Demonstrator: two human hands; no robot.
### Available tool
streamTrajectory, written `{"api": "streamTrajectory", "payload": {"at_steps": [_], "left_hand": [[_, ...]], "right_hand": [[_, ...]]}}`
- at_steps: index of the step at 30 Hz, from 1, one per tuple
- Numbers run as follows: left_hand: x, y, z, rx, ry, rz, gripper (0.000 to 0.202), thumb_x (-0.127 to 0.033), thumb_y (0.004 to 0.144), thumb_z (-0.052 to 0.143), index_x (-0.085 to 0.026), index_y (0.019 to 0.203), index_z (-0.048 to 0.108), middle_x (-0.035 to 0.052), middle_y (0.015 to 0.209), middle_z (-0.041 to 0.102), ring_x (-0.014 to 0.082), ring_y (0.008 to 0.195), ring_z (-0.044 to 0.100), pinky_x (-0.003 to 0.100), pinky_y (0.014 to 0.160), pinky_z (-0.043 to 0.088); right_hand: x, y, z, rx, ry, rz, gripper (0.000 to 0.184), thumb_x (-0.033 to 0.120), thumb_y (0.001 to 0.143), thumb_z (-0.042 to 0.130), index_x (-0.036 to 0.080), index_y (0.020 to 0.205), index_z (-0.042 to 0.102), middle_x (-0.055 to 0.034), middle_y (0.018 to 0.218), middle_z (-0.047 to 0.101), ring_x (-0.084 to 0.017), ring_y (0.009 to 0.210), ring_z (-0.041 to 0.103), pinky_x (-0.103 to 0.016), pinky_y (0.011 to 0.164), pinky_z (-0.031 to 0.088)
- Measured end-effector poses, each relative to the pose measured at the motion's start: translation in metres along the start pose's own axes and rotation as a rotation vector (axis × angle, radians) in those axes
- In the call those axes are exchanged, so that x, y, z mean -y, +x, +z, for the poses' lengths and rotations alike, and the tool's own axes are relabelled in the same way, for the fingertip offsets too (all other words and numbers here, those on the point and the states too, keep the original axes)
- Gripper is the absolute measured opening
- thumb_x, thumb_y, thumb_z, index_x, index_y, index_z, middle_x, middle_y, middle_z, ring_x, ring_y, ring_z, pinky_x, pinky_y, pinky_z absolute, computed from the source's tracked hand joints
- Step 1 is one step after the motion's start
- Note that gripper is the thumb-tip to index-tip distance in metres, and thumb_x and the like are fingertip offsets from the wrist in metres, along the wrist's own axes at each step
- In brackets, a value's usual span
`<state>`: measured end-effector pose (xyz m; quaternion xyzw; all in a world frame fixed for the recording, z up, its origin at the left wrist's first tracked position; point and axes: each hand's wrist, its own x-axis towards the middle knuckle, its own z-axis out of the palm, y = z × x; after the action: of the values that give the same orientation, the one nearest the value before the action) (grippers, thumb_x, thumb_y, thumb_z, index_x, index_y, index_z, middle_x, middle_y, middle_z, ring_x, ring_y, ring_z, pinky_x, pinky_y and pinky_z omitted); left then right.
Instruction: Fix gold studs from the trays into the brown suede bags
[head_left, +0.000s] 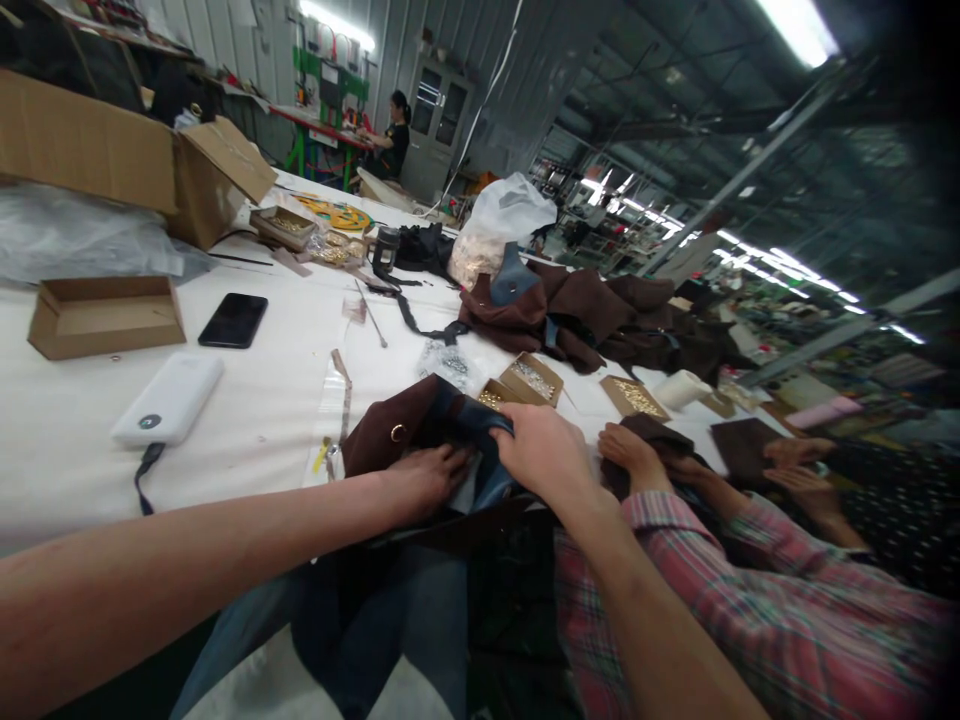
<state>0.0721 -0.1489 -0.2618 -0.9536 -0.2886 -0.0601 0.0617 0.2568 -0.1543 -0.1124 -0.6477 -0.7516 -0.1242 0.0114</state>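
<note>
A dark brown fabric bag [386, 415] with a blue lining and a brass-coloured eyelet lies at the table's front edge, its mouth spread toward me. My left hand [427, 482] reaches into the mouth. Its fingers are bent onto the lining, and the tips are partly hidden in the folds. On the bag's right side, my right hand [546, 455] grips the blue edge between thumb and fingers. Just behind the bag are small cardboard boxes of metal fittings [532, 378] and a clear plastic bag [446, 365].
A white power bank [171, 400], a black phone [233, 320] and a shallow cardboard tray [109, 315] lie left. Brown bags [592, 305] are piled behind. Close on my right, a co-worker's plaid sleeve [720, 580] and hands [637, 455] are at work; another person's hands [802, 470] are beyond.
</note>
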Motion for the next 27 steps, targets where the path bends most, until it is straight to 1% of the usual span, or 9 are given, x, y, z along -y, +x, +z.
{"api": "streamTrajectory", "payload": {"at_steps": [4, 7, 9, 12, 15, 17, 21, 25, 27], "left_hand": [[0.0, 0.003, 0.003, 0.045, 0.059, 0.061, 0.066, -0.029, 0.106, 0.067, -0.007, 0.167, 0.057, 0.0232, 0.183, 0.043, 0.0374, 0.135, 0.07, 0.049, 0.106, 0.061], [-0.005, 0.007, 0.005, 0.055, 0.089, 0.069, 0.07, -0.031, 0.105, 0.069, -0.002, 0.167, 0.055, 0.0255, 0.182, 0.042, 0.0375, 0.136, 0.07, 0.049, 0.106, 0.061], [-0.008, 0.009, 0.006, 0.054, 0.104, 0.087, 0.062, -0.028, 0.105, 0.068, -0.003, 0.162, 0.062, 0.0258, 0.181, 0.045, 0.0365, 0.133, 0.071, 0.048, 0.101, 0.061], [-0.009, 0.011, 0.006, 0.048, 0.105, 0.12, 0.038, -0.023, 0.106, 0.062, -0.012, 0.138, 0.079, 0.0226, 0.176, 0.054, 0.0326, 0.108, 0.078, 0.048, 0.085, 0.06], [-0.006, 0.008, 0.001, 0.021, 0.075, 0.135, 0.035, -0.025, 0.108, 0.058, -0.011, 0.133, 0.079, 0.0232, 0.166, 0.063, 0.0291, 0.087, 0.075, 0.051, 0.085, 0.057], [-0.005, 0.005, -0.005, -0.012, 0.041, 0.138, 0.038, -0.028, 0.111, 0.055, -0.008, 0.136, 0.076, 0.0234, 0.156, 0.07, 0.031, 0.093, 0.073, 0.053, 0.089, 0.056], [-0.011, 0.0, -0.009, -0.054, -0.038, 0.112, 0.039, -0.036, 0.116, 0.052, -0.011, 0.13, 0.077, 0.021, 0.138, 0.077, 0.0377, 0.117, 0.067, 0.059, 0.093, 0.054], [-0.022, 0.007, 0.0, -0.02, -0.135, 0.03, 0.055, -0.047, 0.118, 0.051, -0.005, 0.149, 0.068, 0.0266, 0.154, 0.069, 0.0433, 0.135, 0.062, 0.07, 0.104, 0.053], [-0.024, 0.012, 0.004, -0.007, -0.159, 0.013, 0.061, -0.05, 0.118, 0.052, -0.004, 0.157, 0.062, 0.026, 0.162, 0.065, 0.0434, 0.139, 0.062, 0.071, 0.107, 0.053]], "right_hand": [[0.002, -0.001, -0.001, -0.109, -0.009, 0.015, 0.028, 0.045, 0.111, 0.063, 0.027, 0.109, 0.085, -0.0099, 0.097, 0.085, -0.029, 0.09, 0.078, -0.035, 0.075, 0.044], [0.002, -0.003, -0.005, -0.13, -0.01, -0.007, 0.029, 0.046, 0.111, 0.063, 0.028, 0.109, 0.085, -0.0098, 0.097, 0.085, -0.03, 0.09, 0.077, -0.036, 0.075, 0.044], [0.0, -0.003, -0.007, -0.123, -0.012, -0.009, 0.028, 0.046, 0.111, 0.064, 0.029, 0.11, 0.085, -0.01, 0.097, 0.085, -0.03, 0.091, 0.077, -0.036, 0.075, 0.044], [-0.003, -0.002, -0.008, -0.087, -0.038, 0.014, 0.029, 0.047, 0.111, 0.063, 0.027, 0.113, 0.085, -0.0113, 0.097, 0.084, -0.031, 0.092, 0.078, -0.037, 0.076, 0.045], [-0.005, 0.0, -0.009, -0.055, -0.065, 0.027, 0.031, 0.048, 0.112, 0.062, 0.027, 0.114, 0.084, -0.0122, 0.097, 0.083, -0.032, 0.092, 0.078, -0.037, 0.077, 0.046], [-0.004, 0.0, -0.009, -0.045, -0.071, 0.032, 0.031, 0.048, 0.112, 0.061, 0.026, 0.114, 0.084, -0.0124, 0.097, 0.083, -0.032, 0.091, 0.078, -0.037, 0.077, 0.046], [0.001, -0.003, -0.006, -0.06, -0.062, 0.036, 0.032, 0.047, 0.113, 0.06, 0.025, 0.111, 0.083, -0.0126, 0.096, 0.083, -0.03, 0.091, 0.077, -0.036, 0.074, 0.043], [0.007, -0.008, -0.004, -0.103, -0.024, -0.029, 0.03, 0.048, 0.112, 0.062, 0.025, 0.106, 0.081, -0.0101, 0.095, 0.083, -0.029, 0.09, 0.076, -0.035, 0.071, 0.038], [0.008, -0.01, -0.004, -0.114, -0.015, -0.048, 0.031, 0.049, 0.112, 0.063, 0.026, 0.106, 0.082, -0.0097, 0.095, 0.083, -0.029, 0.09, 0.076, -0.035, 0.071, 0.038]]}}
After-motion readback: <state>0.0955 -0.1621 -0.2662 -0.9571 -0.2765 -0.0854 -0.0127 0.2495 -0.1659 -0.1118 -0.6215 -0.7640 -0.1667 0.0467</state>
